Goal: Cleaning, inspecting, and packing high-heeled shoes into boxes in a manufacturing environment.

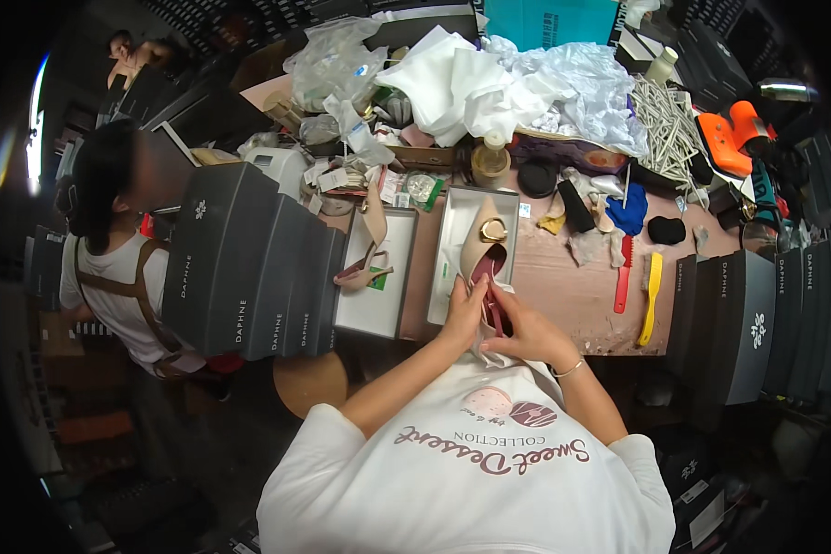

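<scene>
The left hand (464,312) and right hand (523,325) meet over the heel end of a beige pointed high-heeled shoe with a gold buckle (485,247), which lies in an open grey shoebox tray (448,235) on the worn brown workbench (572,286). Both sets of fingers seem pinched on white tissue paper (489,349) at the shoe's maroon lining, though the overlap blurs this. A hard tug could tear the tissue or drag the shoe off the tray.

A beige shoe (483,247) with burgundy lining is seen, dark grey boxes (249,263), a red brush (624,275), a yellow brush (651,297).
</scene>
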`<state>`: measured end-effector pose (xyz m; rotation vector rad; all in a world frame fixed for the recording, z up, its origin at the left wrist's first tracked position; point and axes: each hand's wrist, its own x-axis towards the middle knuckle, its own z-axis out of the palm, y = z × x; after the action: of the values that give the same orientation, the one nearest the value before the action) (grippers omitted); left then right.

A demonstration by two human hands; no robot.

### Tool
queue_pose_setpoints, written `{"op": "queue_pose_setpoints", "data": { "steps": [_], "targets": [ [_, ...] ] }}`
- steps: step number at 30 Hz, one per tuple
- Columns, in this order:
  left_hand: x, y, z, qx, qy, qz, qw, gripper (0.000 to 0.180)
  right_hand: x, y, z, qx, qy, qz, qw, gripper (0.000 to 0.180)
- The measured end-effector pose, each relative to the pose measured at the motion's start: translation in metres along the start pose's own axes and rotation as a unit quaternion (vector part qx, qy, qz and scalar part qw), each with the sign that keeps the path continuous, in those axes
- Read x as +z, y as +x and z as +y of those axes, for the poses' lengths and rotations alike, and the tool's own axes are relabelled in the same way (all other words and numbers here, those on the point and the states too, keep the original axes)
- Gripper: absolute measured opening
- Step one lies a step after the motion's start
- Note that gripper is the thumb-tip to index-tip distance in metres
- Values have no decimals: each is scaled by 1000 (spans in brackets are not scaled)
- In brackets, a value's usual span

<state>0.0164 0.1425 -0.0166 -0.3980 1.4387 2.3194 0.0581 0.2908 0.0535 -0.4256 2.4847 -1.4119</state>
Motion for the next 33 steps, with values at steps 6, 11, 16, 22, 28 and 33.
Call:
{"op": "queue_pose_setpoints", "data": {
  "steps": [6,11,16,22,28,33],
  "targets": [
    [-50,5,42,24,74,-101,992,32,28,11,27,105,209,21,972,86],
    [-90,38,47,70,-17,59,996,25,-5,2,9,251,358,67,897,82],
    [-77,58,46,162,271,38,948,25,-16,14,7,101,454,72,883,88],
    [-77,72,-20,335,735,-158,569,25,-5,46,0,105,532,42,839,94],
    [-81,79,-24,50,733,-318,599,22,-24,36,27,100,633,70,764,88],
    [-75,68,24,164,601,-234,746,30,-50,19,42,59,614,138,775,88]
  ]
}}
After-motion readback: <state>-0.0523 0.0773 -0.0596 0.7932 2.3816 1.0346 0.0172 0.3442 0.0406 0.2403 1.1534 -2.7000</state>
